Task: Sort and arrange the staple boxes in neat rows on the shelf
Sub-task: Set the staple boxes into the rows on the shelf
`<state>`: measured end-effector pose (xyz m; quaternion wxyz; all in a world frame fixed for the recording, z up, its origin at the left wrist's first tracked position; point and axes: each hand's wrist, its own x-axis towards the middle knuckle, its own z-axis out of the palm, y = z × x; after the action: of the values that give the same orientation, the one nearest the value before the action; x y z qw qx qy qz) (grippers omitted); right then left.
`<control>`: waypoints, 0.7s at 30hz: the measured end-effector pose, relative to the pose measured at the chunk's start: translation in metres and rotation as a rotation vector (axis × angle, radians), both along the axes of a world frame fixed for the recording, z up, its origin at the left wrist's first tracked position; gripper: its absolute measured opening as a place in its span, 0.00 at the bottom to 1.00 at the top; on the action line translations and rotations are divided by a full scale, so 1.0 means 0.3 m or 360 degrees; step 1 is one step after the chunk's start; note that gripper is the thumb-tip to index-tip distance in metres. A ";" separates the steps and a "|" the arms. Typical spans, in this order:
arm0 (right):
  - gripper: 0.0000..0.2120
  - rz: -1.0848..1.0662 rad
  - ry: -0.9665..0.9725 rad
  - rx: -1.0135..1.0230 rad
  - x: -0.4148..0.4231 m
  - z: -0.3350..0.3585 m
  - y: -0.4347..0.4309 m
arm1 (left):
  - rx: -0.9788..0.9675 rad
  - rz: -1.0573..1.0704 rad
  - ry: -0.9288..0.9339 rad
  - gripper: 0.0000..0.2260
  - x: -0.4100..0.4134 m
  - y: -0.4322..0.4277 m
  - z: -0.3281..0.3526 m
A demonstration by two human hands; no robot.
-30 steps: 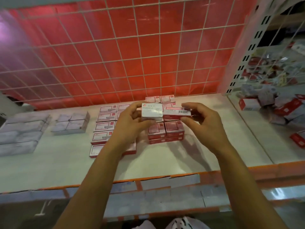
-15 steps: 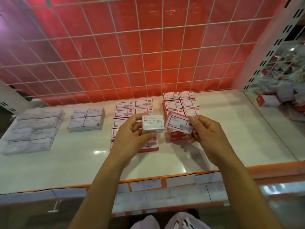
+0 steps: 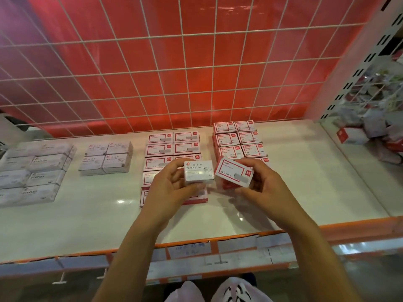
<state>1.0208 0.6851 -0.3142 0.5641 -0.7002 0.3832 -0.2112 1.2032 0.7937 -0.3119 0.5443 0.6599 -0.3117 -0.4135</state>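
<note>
Both hands are up over the shelf (image 3: 87, 219) — the left hand (image 3: 172, 188) has its fingers curled round a white paper-clip box (image 3: 198, 173), the right hand (image 3: 265, 188) pinches a red-bordered staple box (image 3: 234, 173), tilted. The two boxes sit just beside each other, above the red-box rows (image 3: 172, 147) — the white stacks (image 3: 106, 156) lie well to the left.

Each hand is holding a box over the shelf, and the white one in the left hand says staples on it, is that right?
Not quite. The head view shows the white box in the left hand printed PAPER CLIPS, not staples. The rest holds: each hand holds a box over the shelf, the right hand gripping a red-bordered box.
</note>
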 end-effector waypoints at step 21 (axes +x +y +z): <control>0.25 0.0034 0.0283 -0.0575 0.228 -0.006 0.122 | -0.0034 0.0317 -0.0116 0.22 0.184 0.205 -0.001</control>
<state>1.0893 0.7217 -0.3161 0.3953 -0.8101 0.3799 -0.2078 1.2583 0.8552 -0.3123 0.5781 0.6964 -0.2685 -0.3297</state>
